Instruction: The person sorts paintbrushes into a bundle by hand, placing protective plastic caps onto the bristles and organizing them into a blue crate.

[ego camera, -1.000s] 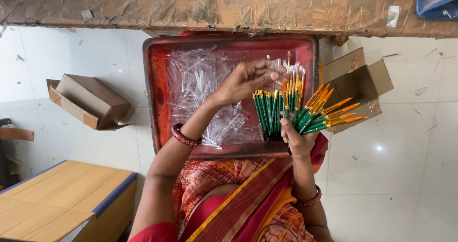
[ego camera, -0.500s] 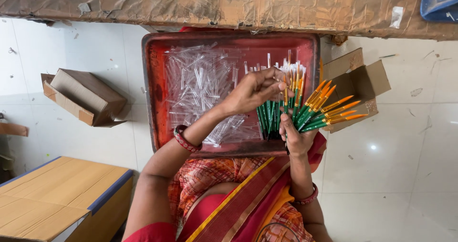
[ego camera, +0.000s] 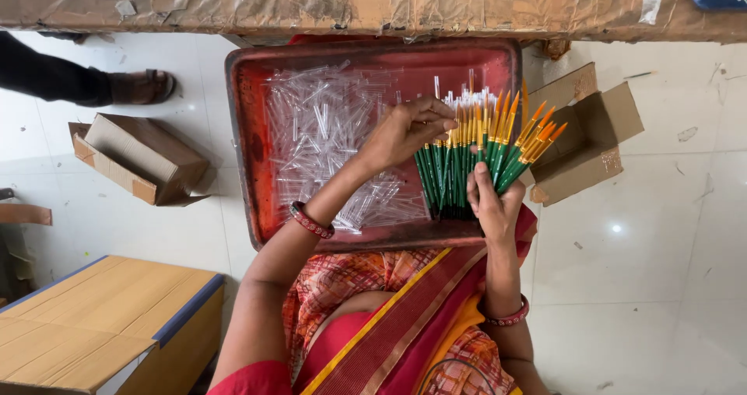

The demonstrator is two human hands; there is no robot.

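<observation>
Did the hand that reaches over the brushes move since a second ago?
Yes. The left hand sat higher by the brush tips, near the red tray's far right corner; now it is lower and further left, on the bundle of brushes that the right hand grips.

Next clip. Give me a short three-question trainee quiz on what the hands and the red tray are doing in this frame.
1. True or false: the right hand grips a fanned bundle of green-and-orange brushes.
2. What lies loose in the red tray?
A. clear plastic tubes
B. metal screws
C. folded cloth
3. Where do the left hand's fingertips rest?

Key
1. True. The right hand clasps the green handles from below and the orange ends fan out above.
2. A. A heap of clear plastic tubes covers the tray floor.
3. At the upper ends of the brushes, pinched at the tips in the middle of the bundle.
</observation>
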